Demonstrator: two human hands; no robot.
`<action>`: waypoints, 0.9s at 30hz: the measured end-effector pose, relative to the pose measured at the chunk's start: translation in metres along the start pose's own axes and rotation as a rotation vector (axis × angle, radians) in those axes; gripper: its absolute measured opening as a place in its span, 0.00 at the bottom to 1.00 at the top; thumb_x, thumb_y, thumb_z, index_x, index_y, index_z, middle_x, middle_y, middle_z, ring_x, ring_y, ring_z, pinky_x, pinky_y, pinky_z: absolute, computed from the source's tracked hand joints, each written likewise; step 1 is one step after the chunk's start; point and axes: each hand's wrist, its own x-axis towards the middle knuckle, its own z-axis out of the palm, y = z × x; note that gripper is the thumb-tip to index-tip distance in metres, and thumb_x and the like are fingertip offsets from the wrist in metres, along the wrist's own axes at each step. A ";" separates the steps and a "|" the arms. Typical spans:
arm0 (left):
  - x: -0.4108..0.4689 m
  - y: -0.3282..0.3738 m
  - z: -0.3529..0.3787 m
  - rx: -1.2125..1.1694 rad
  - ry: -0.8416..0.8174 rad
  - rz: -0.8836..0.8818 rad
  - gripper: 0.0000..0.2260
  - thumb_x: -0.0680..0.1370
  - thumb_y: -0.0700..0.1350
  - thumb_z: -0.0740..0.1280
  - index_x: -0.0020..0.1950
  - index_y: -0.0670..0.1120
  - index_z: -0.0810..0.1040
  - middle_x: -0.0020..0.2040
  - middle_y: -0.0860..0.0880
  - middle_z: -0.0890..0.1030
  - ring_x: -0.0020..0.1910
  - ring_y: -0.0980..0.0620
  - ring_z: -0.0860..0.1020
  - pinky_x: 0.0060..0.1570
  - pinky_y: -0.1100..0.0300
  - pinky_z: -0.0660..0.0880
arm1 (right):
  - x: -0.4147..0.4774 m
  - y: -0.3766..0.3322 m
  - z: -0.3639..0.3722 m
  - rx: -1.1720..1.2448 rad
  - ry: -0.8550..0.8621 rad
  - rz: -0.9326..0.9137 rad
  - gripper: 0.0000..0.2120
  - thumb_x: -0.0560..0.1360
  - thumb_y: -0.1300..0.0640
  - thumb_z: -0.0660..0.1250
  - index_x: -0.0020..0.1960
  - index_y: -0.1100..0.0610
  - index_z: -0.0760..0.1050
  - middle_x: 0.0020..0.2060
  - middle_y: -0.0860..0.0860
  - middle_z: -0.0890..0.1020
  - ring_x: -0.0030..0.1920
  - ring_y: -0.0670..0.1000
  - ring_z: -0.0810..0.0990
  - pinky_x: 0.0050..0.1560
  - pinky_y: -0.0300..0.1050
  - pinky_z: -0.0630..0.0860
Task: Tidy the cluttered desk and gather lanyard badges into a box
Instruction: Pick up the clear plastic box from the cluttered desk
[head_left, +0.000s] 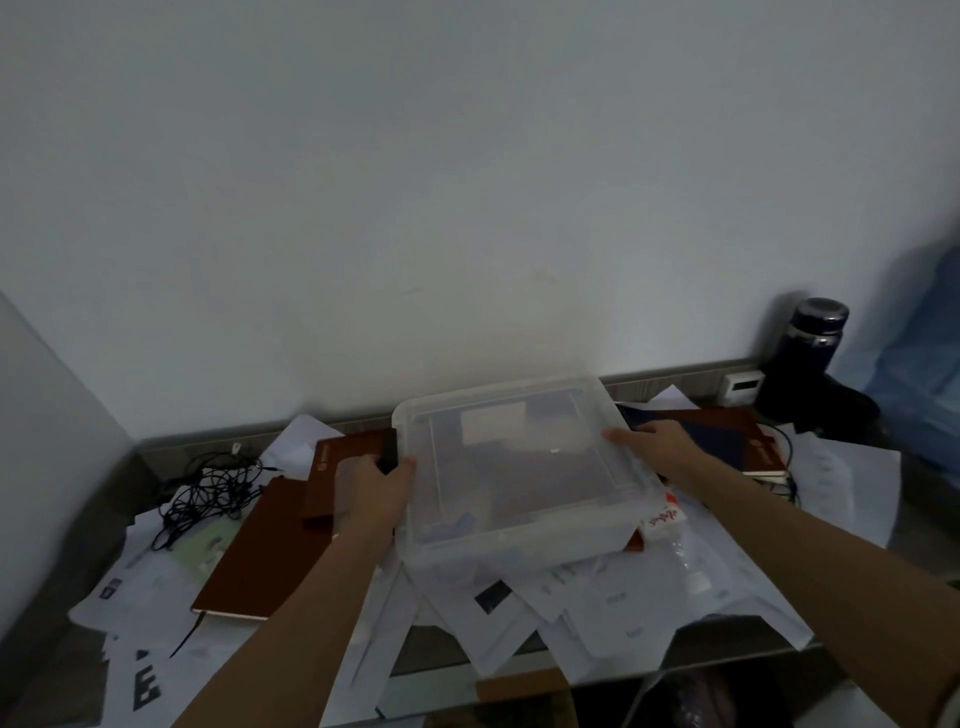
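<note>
While the left grip (371, 488) and right grip (654, 441) each clamp a side rim of the clear box (519, 467), it lies between them, over loose papers (613, 603) on the table (447, 649); keeping it level and setting it down flat should prevent it sliding.

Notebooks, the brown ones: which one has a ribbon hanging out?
The front-left brown notebook, lying beside the tangled cables. A dark ribbon trails from its near corner; the brown ones by the clear box show none.
</note>
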 end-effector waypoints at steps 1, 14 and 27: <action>0.002 0.002 0.002 0.009 -0.012 -0.018 0.15 0.78 0.47 0.68 0.59 0.38 0.74 0.42 0.48 0.77 0.38 0.53 0.75 0.31 0.60 0.72 | -0.001 0.001 0.001 0.043 -0.011 0.015 0.20 0.70 0.44 0.74 0.46 0.62 0.80 0.45 0.57 0.85 0.42 0.55 0.84 0.46 0.49 0.81; 0.018 0.015 0.007 0.159 -0.046 -0.074 0.16 0.81 0.47 0.61 0.64 0.41 0.68 0.42 0.49 0.71 0.38 0.54 0.71 0.30 0.60 0.65 | 0.007 -0.019 0.021 -0.121 0.096 -0.102 0.19 0.77 0.48 0.67 0.60 0.59 0.70 0.49 0.54 0.78 0.46 0.53 0.79 0.45 0.48 0.77; 0.013 0.018 0.006 0.290 -0.036 0.109 0.25 0.81 0.49 0.61 0.74 0.41 0.61 0.67 0.41 0.72 0.59 0.43 0.74 0.52 0.52 0.75 | 0.021 -0.015 0.018 -0.174 0.226 -0.217 0.28 0.76 0.42 0.66 0.70 0.56 0.66 0.59 0.55 0.78 0.53 0.54 0.78 0.51 0.52 0.78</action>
